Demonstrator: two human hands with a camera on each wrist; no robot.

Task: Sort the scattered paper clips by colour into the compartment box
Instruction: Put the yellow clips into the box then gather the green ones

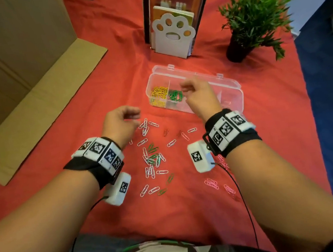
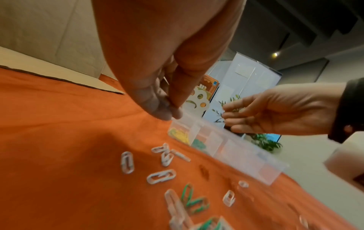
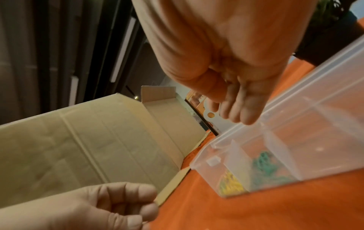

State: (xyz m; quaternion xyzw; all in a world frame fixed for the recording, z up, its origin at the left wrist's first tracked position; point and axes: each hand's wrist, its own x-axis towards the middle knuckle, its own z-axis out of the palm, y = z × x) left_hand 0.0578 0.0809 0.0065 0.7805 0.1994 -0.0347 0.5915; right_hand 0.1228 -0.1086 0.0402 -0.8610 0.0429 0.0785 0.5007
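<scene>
A clear compartment box [image 1: 233, 87] lies open on the red cloth. Its end compartment holds yellow clips [image 1: 159, 93]; the one beside it holds green clips [image 1: 175, 96]. My right hand [image 1: 185, 89] hovers over the green compartment with relaxed fingers [image 3: 239, 115], and nothing shows in it. My left hand [image 1: 136, 117] hangs above a cluster of white clips [image 1: 145, 126]. Its thumb and fingertips [image 2: 173, 110] are drawn together with no clip showing between them. White, green [image 1: 152, 148], pink [image 1: 212, 183] and dark red [image 1: 165, 132] clips lie scattered between my wrists.
A big cardboard box [image 1: 11, 62] with its flap on the cloth fills the left side. A paw-shaped book holder [image 1: 173, 32] stands behind the compartment box, and a potted plant [image 1: 253, 18] at the back right. The cloth ends at a blue floor on the right.
</scene>
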